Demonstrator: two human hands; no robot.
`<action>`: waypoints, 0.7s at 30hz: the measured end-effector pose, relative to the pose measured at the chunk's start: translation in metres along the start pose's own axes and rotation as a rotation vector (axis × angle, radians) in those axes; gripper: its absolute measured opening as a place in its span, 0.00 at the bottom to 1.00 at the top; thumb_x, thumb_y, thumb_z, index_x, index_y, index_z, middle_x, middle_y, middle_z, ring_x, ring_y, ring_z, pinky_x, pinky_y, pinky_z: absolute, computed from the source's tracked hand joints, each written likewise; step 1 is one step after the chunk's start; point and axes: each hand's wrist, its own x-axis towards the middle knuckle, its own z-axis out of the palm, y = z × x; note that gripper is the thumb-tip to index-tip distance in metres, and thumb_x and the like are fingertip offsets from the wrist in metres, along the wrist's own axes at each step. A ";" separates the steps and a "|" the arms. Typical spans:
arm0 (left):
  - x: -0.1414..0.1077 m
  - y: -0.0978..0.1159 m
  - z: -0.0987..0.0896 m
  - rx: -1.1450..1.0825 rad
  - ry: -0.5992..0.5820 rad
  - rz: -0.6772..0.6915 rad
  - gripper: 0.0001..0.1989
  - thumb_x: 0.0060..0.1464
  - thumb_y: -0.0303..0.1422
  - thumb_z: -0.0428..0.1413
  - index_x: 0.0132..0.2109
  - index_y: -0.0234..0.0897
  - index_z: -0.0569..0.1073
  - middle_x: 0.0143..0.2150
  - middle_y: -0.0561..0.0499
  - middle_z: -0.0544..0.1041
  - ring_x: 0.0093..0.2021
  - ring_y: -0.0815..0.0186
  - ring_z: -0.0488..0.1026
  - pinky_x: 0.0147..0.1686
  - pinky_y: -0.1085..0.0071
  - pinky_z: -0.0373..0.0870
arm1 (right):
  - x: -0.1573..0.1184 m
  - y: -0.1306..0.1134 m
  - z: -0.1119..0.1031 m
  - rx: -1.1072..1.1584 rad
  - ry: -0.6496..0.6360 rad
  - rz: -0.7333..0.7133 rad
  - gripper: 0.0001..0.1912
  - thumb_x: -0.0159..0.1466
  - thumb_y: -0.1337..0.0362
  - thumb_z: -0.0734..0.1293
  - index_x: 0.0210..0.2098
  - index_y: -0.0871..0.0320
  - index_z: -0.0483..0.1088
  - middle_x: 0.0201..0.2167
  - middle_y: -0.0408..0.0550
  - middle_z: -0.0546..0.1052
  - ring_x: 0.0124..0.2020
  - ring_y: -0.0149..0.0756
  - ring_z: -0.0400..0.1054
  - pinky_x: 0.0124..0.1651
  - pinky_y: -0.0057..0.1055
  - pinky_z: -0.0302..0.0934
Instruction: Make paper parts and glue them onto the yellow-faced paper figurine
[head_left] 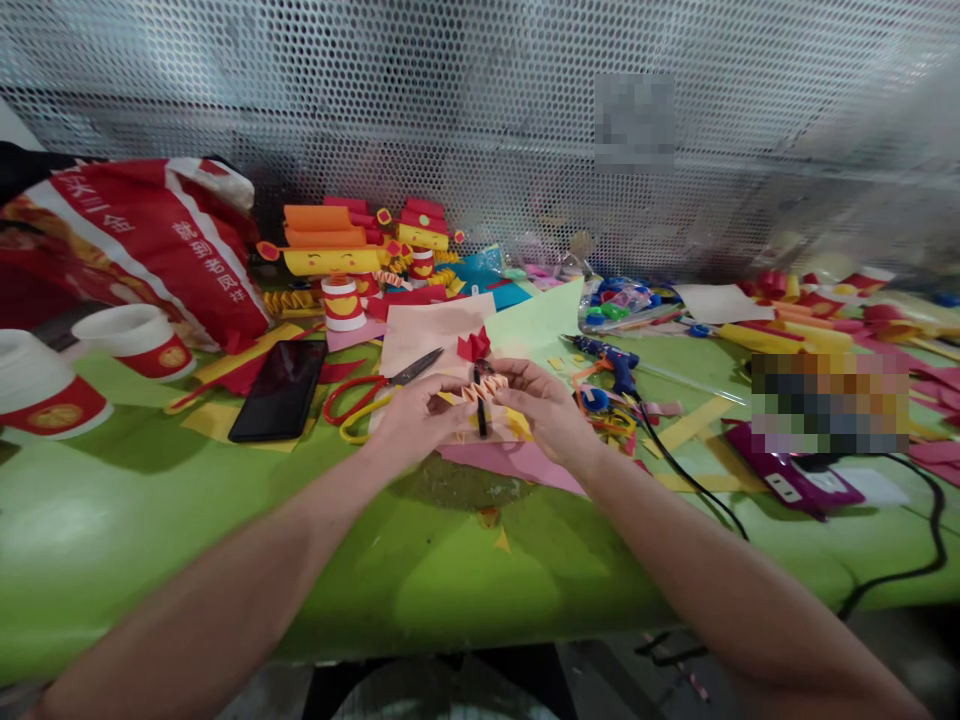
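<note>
A small pale orange folded paper strip (486, 388) is pinched between my two hands over the middle of the green table. My left hand (421, 408) has its fingers closed on the strip's left end. My right hand (541, 402) grips the right end with thumb and fingers. Just behind and beneath the strip lies a black pen-like object (482, 418). A red folded paper piece (474, 346) sits beyond my fingers on pale pink paper (420, 335). Scissors with red and yellow handles (409, 372) lie beside my left hand.
A black phone (279, 390) and paper cups (135, 340) are on the left. Paper figures (334, 262) stand at the back. To the right are a blue glue gun (619, 365) with a black cable, paper strips and a purple case (795, 475).
</note>
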 end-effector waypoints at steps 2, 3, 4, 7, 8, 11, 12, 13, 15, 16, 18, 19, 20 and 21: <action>-0.001 0.001 0.001 0.023 0.013 0.024 0.15 0.45 0.39 0.59 0.40 0.36 0.75 0.32 0.50 0.78 0.27 0.68 0.71 0.26 0.74 0.67 | -0.001 0.002 0.001 -0.002 -0.016 0.018 0.20 0.45 0.60 0.74 0.37 0.53 0.69 0.32 0.42 0.71 0.33 0.31 0.66 0.39 0.32 0.64; -0.002 0.001 0.002 0.037 0.022 0.038 0.14 0.45 0.38 0.59 0.40 0.36 0.75 0.32 0.51 0.78 0.27 0.69 0.71 0.26 0.74 0.67 | -0.001 0.003 0.001 -0.011 -0.024 0.028 0.20 0.45 0.60 0.74 0.37 0.53 0.69 0.33 0.42 0.71 0.33 0.30 0.66 0.39 0.31 0.63; -0.002 0.001 0.003 0.050 0.030 0.050 0.14 0.46 0.38 0.59 0.39 0.36 0.75 0.32 0.51 0.78 0.27 0.69 0.70 0.25 0.74 0.66 | -0.002 0.004 0.001 -0.025 -0.034 0.035 0.21 0.45 0.60 0.74 0.37 0.54 0.68 0.33 0.42 0.71 0.33 0.30 0.65 0.39 0.31 0.63; -0.005 0.003 0.004 0.064 0.044 0.068 0.12 0.47 0.37 0.58 0.39 0.37 0.75 0.31 0.52 0.78 0.25 0.70 0.70 0.25 0.74 0.66 | -0.002 0.005 0.002 -0.079 -0.053 0.027 0.21 0.47 0.59 0.74 0.38 0.54 0.67 0.37 0.44 0.71 0.36 0.31 0.65 0.41 0.32 0.63; -0.005 0.003 0.004 0.058 0.044 0.064 0.12 0.47 0.37 0.58 0.39 0.37 0.75 0.31 0.52 0.77 0.25 0.70 0.70 0.25 0.74 0.66 | -0.002 0.005 0.002 -0.089 -0.055 0.025 0.21 0.47 0.59 0.74 0.39 0.53 0.67 0.40 0.45 0.71 0.38 0.32 0.66 0.43 0.33 0.63; -0.005 0.004 0.004 -0.011 0.032 0.014 0.13 0.46 0.37 0.60 0.40 0.36 0.76 0.30 0.52 0.77 0.24 0.71 0.70 0.24 0.75 0.66 | -0.003 0.005 0.001 -0.068 -0.039 0.027 0.22 0.47 0.60 0.73 0.41 0.52 0.67 0.47 0.47 0.70 0.44 0.35 0.66 0.47 0.35 0.62; -0.004 0.004 0.004 -0.061 0.029 -0.017 0.14 0.45 0.37 0.60 0.40 0.35 0.76 0.31 0.51 0.77 0.25 0.70 0.70 0.24 0.75 0.67 | -0.003 0.004 0.001 -0.049 -0.031 0.025 0.22 0.47 0.60 0.73 0.42 0.51 0.68 0.48 0.47 0.70 0.45 0.35 0.66 0.47 0.35 0.62; -0.003 0.004 0.003 -0.128 0.025 -0.059 0.15 0.44 0.38 0.61 0.40 0.35 0.76 0.31 0.51 0.78 0.25 0.70 0.71 0.24 0.75 0.68 | -0.003 0.003 0.001 -0.029 -0.020 0.019 0.21 0.48 0.61 0.72 0.41 0.51 0.68 0.49 0.46 0.70 0.45 0.35 0.66 0.47 0.35 0.62; -0.002 0.004 0.002 -0.302 0.019 -0.170 0.17 0.43 0.39 0.62 0.41 0.35 0.75 0.32 0.51 0.78 0.26 0.70 0.73 0.27 0.73 0.72 | -0.002 0.000 0.001 0.005 0.018 0.008 0.18 0.49 0.60 0.71 0.40 0.51 0.69 0.47 0.45 0.72 0.44 0.34 0.66 0.45 0.34 0.62; -0.001 0.004 0.001 -0.397 0.017 -0.230 0.17 0.43 0.39 0.62 0.41 0.36 0.75 0.32 0.51 0.78 0.26 0.70 0.73 0.28 0.73 0.73 | -0.002 -0.001 0.001 0.022 0.044 0.009 0.17 0.49 0.60 0.71 0.38 0.51 0.70 0.45 0.45 0.72 0.43 0.34 0.66 0.43 0.33 0.63; 0.001 0.005 -0.001 -0.561 0.006 -0.335 0.17 0.42 0.40 0.64 0.40 0.36 0.75 0.31 0.51 0.78 0.24 0.70 0.74 0.27 0.72 0.74 | -0.001 -0.004 0.001 0.061 0.095 0.015 0.15 0.49 0.59 0.71 0.36 0.52 0.71 0.42 0.44 0.74 0.40 0.33 0.67 0.40 0.30 0.63; 0.001 0.005 -0.001 -0.622 -0.002 -0.373 0.16 0.42 0.39 0.64 0.38 0.36 0.75 0.30 0.51 0.78 0.23 0.69 0.74 0.26 0.72 0.74 | 0.000 -0.005 0.000 0.078 0.118 0.015 0.14 0.48 0.58 0.71 0.34 0.53 0.72 0.39 0.44 0.75 0.38 0.32 0.68 0.38 0.29 0.62; 0.002 0.006 -0.002 -0.670 -0.004 -0.403 0.15 0.42 0.38 0.65 0.37 0.35 0.75 0.30 0.51 0.78 0.23 0.69 0.74 0.24 0.73 0.74 | 0.000 -0.005 0.000 0.088 0.137 0.012 0.13 0.48 0.57 0.71 0.33 0.54 0.72 0.35 0.43 0.75 0.35 0.31 0.68 0.36 0.28 0.62; 0.002 0.007 -0.002 -0.706 -0.004 -0.427 0.14 0.42 0.37 0.65 0.36 0.35 0.75 0.30 0.50 0.78 0.22 0.68 0.74 0.23 0.73 0.74 | 0.001 -0.006 0.000 0.090 0.150 0.010 0.13 0.47 0.57 0.71 0.31 0.55 0.72 0.30 0.42 0.75 0.31 0.29 0.67 0.34 0.28 0.61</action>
